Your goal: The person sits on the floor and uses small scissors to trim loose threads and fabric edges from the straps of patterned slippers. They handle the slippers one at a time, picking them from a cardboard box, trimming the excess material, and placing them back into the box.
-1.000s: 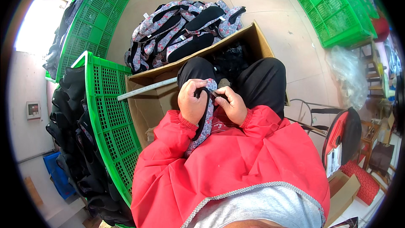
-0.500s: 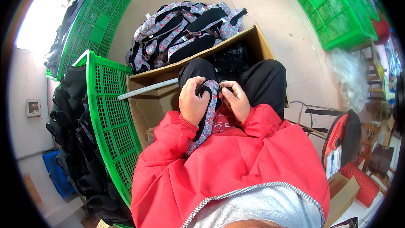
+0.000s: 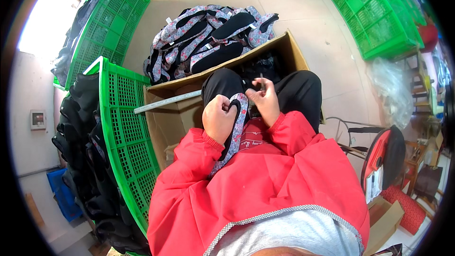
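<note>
Curled over the upper part of a slim slipper of grey floral fabric with black lining (image 3: pixel 235 138), the person's left hand (image 3: pixel 218 119) grips its left side, apparently to steady it with the flowered rim facing the right hand (image 3: pixel 265 100). That hand is raised, apart from the slipper, thumb and fingertips close together; a thin dark sliver shows there, but whether it is pinched cannot be told. The slipper slants between the black-trousered knees (image 3: pixel 222 84) and the loose red smock (image 3: pixel 265 175), probably because the lap gives a backing. Beyond the open brown cardboard box (image 3: pixel 295 52), a heap of floral slippers with black soles (image 3: pixel 222 58) lies on the floor, seemingly within reach. The slipper's lower end vanishes against the smock, the left fingertips are hidden, and the dark contents of the box are unclear.
</note>
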The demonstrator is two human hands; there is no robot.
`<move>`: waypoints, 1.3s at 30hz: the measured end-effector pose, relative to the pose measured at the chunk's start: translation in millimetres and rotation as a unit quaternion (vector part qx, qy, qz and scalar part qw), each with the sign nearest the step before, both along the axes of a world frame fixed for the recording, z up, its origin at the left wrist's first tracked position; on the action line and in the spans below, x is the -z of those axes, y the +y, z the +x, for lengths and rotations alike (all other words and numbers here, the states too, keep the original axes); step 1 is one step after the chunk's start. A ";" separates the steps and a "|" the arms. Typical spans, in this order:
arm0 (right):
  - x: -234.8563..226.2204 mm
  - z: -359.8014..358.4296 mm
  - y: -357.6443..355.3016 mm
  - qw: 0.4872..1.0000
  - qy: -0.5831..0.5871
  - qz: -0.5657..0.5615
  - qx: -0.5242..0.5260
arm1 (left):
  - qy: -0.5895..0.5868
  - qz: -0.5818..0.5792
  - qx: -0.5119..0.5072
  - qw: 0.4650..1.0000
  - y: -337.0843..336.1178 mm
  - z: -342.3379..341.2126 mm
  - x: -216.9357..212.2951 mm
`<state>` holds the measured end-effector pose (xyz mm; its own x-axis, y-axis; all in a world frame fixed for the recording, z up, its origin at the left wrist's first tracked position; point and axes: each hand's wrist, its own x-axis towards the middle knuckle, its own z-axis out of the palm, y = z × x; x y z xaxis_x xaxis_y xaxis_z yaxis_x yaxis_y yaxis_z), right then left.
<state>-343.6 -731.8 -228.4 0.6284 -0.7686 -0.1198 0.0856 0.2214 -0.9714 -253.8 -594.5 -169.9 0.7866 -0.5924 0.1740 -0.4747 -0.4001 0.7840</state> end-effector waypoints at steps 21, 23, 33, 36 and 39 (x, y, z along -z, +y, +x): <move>21.9 -7.9 -21.8 0.989 0.043 -0.099 0.104 | 0.076 -0.023 -0.037 0.996 5.8 5.3 4.5; 0.8 -6.7 -7.2 0.989 0.003 -0.146 0.006 | 0.064 -0.027 -0.026 0.997 2.3 3.5 3.1; 5.2 7.4 -3.9 0.993 0.023 -0.111 0.014 | 0.066 -0.017 -0.025 0.997 4.2 2.1 3.0; 17.0 4.2 8.6 0.998 0.020 -0.055 -0.035 | 0.051 -0.036 -0.004 0.998 -2.0 -3.1 -3.6; 39.2 2.5 -5.8 0.987 0.115 -0.106 0.046 | 0.005 -0.033 0.004 0.999 1.2 -0.8 0.4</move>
<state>-341.1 -737.6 -267.6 0.5301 -0.8441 -0.0807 -0.1315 0.0121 -0.9912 -254.6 -593.3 -170.3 0.7834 -0.5868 0.2048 -0.4694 -0.3428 0.8137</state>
